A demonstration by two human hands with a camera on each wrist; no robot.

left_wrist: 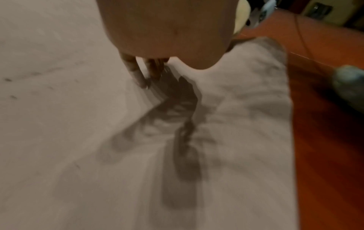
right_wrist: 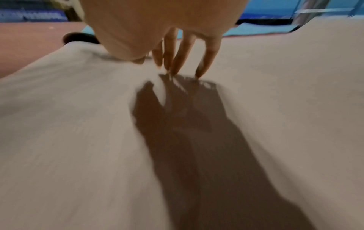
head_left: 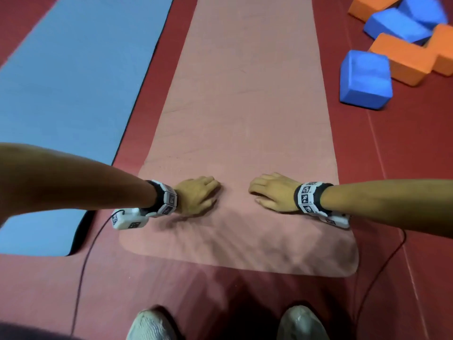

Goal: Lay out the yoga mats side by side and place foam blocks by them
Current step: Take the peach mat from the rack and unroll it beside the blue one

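Observation:
A pink yoga mat (head_left: pixel 245 94) lies unrolled on the red floor, with a blue yoga mat (head_left: pixel 73 82) flat beside it on the left. Both hands press palm-down on the pink mat near its front end. My left hand (head_left: pixel 198 195) has its fingers stretched toward the middle, and my right hand (head_left: pixel 269 190) faces it a short gap away. In the wrist views the left fingers (left_wrist: pixel 138 76) and right fingers (right_wrist: pixel 183 59) touch the mat (left_wrist: pixel 59 124) (right_wrist: pixel 78 140) with straight tips. Blue and orange foam blocks (head_left: pixel 365 79) lie in a heap at the upper right.
Red floor (head_left: pixel 404 192) runs along the pink mat's right side up to the block heap. Two thin cables (head_left: pixel 83 266) trail from the wrist cameras across the floor. My shoes (head_left: pixel 152 325) stand just behind the mat's front edge.

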